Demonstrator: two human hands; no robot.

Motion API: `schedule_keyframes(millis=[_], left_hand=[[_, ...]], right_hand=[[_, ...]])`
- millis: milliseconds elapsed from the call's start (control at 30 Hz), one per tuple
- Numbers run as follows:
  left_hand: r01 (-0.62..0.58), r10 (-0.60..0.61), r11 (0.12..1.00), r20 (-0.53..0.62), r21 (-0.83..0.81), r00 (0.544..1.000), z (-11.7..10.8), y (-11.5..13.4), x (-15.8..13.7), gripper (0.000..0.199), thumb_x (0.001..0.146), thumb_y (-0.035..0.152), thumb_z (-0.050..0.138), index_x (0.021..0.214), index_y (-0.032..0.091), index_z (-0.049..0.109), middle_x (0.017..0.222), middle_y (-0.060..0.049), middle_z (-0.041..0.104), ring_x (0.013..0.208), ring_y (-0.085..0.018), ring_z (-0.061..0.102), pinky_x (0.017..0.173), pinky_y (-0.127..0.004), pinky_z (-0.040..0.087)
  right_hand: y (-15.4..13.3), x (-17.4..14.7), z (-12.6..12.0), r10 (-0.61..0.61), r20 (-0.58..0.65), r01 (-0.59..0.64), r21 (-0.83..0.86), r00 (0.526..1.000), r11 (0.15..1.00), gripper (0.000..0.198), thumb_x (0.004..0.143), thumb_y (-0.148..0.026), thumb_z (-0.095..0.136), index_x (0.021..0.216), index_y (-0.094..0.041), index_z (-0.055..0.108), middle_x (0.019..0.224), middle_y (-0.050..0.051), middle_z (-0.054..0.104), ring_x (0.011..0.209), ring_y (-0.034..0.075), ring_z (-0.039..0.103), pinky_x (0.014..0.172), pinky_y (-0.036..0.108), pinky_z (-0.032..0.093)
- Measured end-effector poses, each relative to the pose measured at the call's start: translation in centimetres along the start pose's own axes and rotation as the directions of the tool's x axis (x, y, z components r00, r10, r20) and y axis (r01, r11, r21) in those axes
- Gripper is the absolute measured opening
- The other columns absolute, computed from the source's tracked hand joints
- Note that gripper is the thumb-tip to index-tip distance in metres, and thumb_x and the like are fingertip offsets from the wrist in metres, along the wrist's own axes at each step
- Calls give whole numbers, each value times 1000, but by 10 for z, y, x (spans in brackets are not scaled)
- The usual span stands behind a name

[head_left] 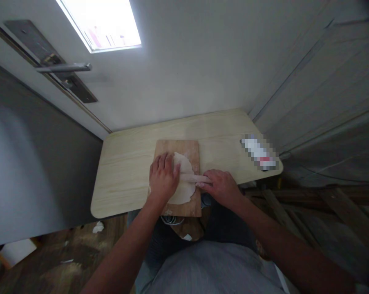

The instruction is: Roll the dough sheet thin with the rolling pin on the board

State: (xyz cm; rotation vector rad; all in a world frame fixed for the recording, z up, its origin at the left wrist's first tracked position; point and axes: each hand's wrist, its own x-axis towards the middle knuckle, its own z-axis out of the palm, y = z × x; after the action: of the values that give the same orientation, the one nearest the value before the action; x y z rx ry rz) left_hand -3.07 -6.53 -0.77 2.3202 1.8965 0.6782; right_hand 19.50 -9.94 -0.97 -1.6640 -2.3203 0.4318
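A flat sheet of dough with an uneven edge lies on a wooden board dusted with flour. Across the dough runs a pale, thin rolling pin. My right hand is closed around the pin's right end, just past the board's edge. On the left, my left hand lies palm down over the dough's left side, fingers stretched forward and thumb toward the pin. The pin's left end meets this hand; whether it passes under the palm is hidden.
The board rests on a narrow light wood table, its front edge overhanging my lap. A blurred-out flat object lies at the table's right end. Behind stands a white door with a metal handle. A grey panel borders the left.
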Motion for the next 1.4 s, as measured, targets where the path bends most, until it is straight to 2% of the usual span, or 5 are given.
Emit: schedule_keyframes(millis=[233, 667, 900, 1067, 1400], left_hand=[[-48, 48, 981, -5, -189, 999, -13, 8, -12, 39, 102, 41, 39, 130, 19, 54, 143, -12, 54, 136, -24, 46, 116, -44, 36], [-20, 19, 1000, 55, 2, 998, 3, 21, -7, 38, 102, 41, 37, 131, 23, 54, 147, -9, 52, 137, -29, 43, 116, -54, 26], [-176, 204, 973, 203, -152, 958, -37, 2, -31, 37, 91, 49, 60, 119, 24, 62, 116, -6, 68, 113, -26, 57, 100, -43, 42], [-136, 133, 991, 262, -8, 956, -57, -24, -63, 28, 92, 32, 62, 119, 26, 63, 113, -6, 69, 108, -27, 57, 90, -44, 42], [7, -19, 998, 194, 58, 981, -61, -37, -89, 27, 90, 35, 63, 115, 26, 67, 111, -6, 67, 106, -28, 57, 87, -42, 43]], right_hand=[[13, -27, -9, -52, 27, 47, 171, 998, 984, 43, 93, -61, 53, 93, -21, 66, 85, 2, 66, 80, 18, 59, 73, 29, 35], [33, -32, -20, -59, 42, 56, 77, 997, 995, 39, 90, -58, 60, 95, -20, 68, 92, 4, 66, 85, 19, 58, 77, 31, 37], [13, -16, -20, -167, 14, 164, 108, 986, 981, 37, 90, -57, 61, 95, -21, 70, 86, 4, 63, 82, 19, 56, 74, 31, 36], [-20, 9, -8, -265, -22, 266, 65, 964, 962, 36, 83, -56, 70, 97, -23, 69, 96, 5, 63, 93, 23, 55, 81, 35, 38], [-75, 55, 28, 20, -298, -50, -94, 954, 994, 33, 98, -44, 50, 115, -20, 65, 125, 11, 63, 117, 29, 49, 99, 43, 35]])
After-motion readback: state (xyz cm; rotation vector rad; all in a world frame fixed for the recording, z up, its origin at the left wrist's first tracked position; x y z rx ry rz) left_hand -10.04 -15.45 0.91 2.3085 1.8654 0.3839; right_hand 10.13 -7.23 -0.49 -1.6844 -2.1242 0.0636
